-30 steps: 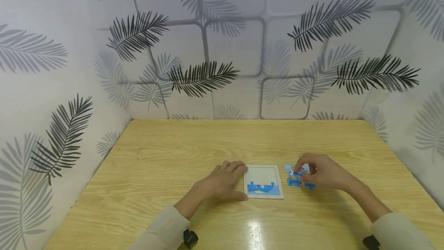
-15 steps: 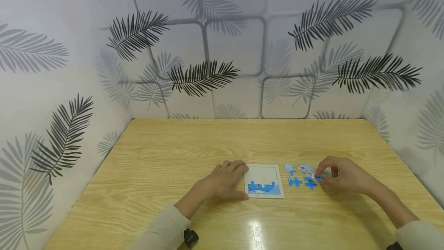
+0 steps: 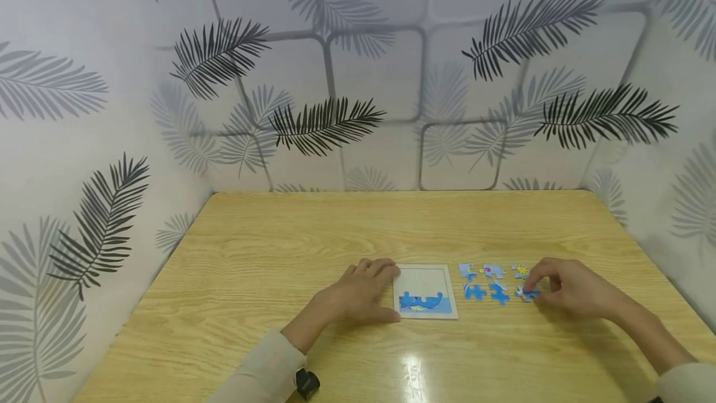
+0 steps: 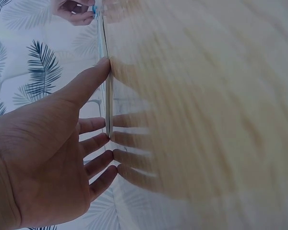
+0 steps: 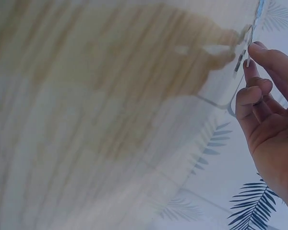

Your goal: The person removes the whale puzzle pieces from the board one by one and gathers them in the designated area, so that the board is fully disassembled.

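Observation:
A square white puzzle tray (image 3: 422, 278) lies on the table, with joined blue pieces (image 3: 423, 304) along its near side. My left hand (image 3: 360, 294) rests at the tray's left edge. In the left wrist view, the thumb and fingers of that hand (image 4: 48, 153) touch the table along the edge, spread and fairly straight. Right of the loose pieces, my right hand (image 3: 576, 291) pinches a blue and white jigsaw piece (image 3: 524, 294) close to the tabletop. In the right wrist view, the piece (image 5: 248, 63) shows thin, edge-on, between thumb and finger.
Loose jigsaw pieces stand in two rows right of the tray: a light blue one (image 3: 467, 271), one with a pink swirl (image 3: 493, 271), one with a yellow sun (image 3: 520, 270), and blue ones (image 3: 475, 292) nearer. A leaf-patterned wall (image 3: 358, 160) bounds the wooden table (image 3: 313, 222).
My right hand has moved right across the loose pieces, leaving several uncovered, and has brought a blue piece to the right end of the near row. My left hand and the tray stay put.

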A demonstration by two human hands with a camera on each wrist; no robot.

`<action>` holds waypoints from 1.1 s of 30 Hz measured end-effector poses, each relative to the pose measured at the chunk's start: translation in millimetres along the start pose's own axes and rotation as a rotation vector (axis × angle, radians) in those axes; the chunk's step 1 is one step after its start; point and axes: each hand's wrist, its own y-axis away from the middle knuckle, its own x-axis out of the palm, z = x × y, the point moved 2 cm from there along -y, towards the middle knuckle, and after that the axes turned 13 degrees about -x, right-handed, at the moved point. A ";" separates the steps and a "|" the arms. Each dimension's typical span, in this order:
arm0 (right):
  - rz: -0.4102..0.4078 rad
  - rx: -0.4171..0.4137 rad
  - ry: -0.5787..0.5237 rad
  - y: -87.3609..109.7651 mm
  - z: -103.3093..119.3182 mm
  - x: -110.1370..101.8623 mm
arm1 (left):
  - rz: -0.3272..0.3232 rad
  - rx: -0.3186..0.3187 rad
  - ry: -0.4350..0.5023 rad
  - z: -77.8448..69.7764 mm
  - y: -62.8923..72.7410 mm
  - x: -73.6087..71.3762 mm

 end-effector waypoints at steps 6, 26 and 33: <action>-0.002 -0.021 -0.027 0.3 -3.3 2.6 | -0.004 0.002 0.001 -0.6 0.2 -0.5; 0.051 -0.095 -0.231 -65.0 36.7 24.0 | -0.011 -0.003 0.008 -0.4 1.9 -1.2; 0.107 -0.096 -0.284 -97.6 53.1 50.2 | -0.017 0.002 0.004 -0.1 0.3 0.0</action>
